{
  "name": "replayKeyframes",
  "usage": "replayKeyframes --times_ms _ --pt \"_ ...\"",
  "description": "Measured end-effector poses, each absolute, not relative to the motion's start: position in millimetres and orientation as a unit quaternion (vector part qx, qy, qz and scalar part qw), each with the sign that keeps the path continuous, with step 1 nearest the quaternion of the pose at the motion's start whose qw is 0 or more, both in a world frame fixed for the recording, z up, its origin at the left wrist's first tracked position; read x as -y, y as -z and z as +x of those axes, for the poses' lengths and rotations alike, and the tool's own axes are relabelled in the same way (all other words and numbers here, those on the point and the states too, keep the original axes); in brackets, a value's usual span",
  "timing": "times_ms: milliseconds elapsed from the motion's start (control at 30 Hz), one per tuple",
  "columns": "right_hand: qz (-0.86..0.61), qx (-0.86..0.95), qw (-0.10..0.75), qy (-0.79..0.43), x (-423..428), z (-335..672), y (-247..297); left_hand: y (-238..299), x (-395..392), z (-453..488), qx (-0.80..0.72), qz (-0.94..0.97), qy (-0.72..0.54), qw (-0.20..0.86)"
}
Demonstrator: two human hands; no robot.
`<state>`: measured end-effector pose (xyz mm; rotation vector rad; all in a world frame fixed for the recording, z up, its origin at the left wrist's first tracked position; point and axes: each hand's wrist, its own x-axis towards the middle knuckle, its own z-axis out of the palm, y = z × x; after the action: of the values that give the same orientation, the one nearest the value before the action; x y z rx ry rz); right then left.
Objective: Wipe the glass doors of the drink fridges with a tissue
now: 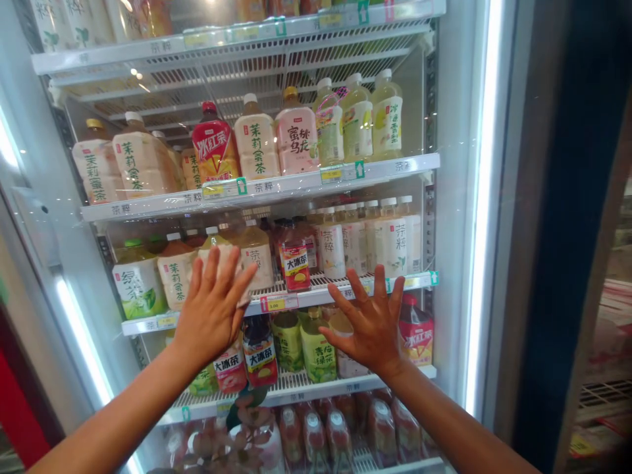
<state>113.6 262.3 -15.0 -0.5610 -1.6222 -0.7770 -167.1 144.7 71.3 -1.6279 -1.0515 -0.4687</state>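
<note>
Left hand [213, 309] and right hand [371, 322] spread flat before the drinks fridge [454, 197], tea bottles [257, 141] on shelves

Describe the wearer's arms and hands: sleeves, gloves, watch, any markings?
The left hand and the right hand are bare, with no gloves and no rings visible on the fingers. The left forearm and the right forearm are uncovered down to the frame edge, so no sleeve shows. There is no watch, band or marking at either wrist.

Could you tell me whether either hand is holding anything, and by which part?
Nothing is held: the left hand and the right hand are both open, fingers spread, before the bottle shelves.
</note>
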Motion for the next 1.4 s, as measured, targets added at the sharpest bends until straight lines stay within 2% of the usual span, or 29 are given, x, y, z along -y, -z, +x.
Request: replayKeyframes --times_ms 67,133,233,300,467,533,667,733,800,900,967,1033,1133,1200,1267,1400 --pt "-0.239 0.695 0.59 0.336 -263 113 15 -84 -149 -166 0.463 -0.657 0.244 0.543" --pt "-0.24 0.694 0.59 0.336 -263 113 15 -68 -150 -163 0.462 -0.661 0.246 0.538" --pt "-0.242 0.692 0.59 0.337 -264 113 16 -18 -144 -160 0.417 -0.717 0.174 0.531" --pt "-0.245 0.691 0.59 0.339 -264 113 17 -4 -142 -156 0.388 -0.742 0.129 0.53" --pt "-0.248 0.693 0.586 0.339 -264 113 18 -55 -159 -135 0.444 -0.677 0.229 0.54" --pt "-0.248 0.694 0.585 0.338 -264 113 18 -53 -163 -126 0.447 -0.671 0.237 0.542" --pt "-0.253 0.696 0.579 0.342 -264 114 19 10 -157 -124 0.395 -0.738 0.12 0.534" --pt "-0.26 0.698 0.572 0.343 -265 115 20 19 -152 -125 0.366 -0.763 0.077 0.527" --pt "-0.266 0.7 0.565 0.347 -266 116 22 -6 -151 -124 0.374 -0.767 0.085 0.514" --pt "-0.273 0.702 0.555 0.353 -267 118 23 -64 -161 -119 0.457 -0.719 0.178 0.493" --pt "-0.282 0.704 0.548 0.352 -267 119 24 -70 -168 -115 0.486 -0.706 0.203 0.474" --pt "-0.286 0.704 0.547 0.352 -268 119 25 -34 -166 -113 0.481 -0.718 0.188 0.466" --pt "-0.273 0.703 0.555 0.352 -269 119 26 54 -149 -113 0.456 -0.743 0.131 0.471" --pt "-0.276 0.702 0.552 0.355 -269 119 26 84 -140 -116 0.443 -0.757 0.11 0.467" --pt "-0.298 0.701 0.54 0.359 -270 119 26 74 -140 -119 0.44 -0.762 0.114 0.462" --pt "-0.319 0.705 0.524 0.355 -269 120 26 8 -154 -120 0.505 -0.713 0.207 0.44"
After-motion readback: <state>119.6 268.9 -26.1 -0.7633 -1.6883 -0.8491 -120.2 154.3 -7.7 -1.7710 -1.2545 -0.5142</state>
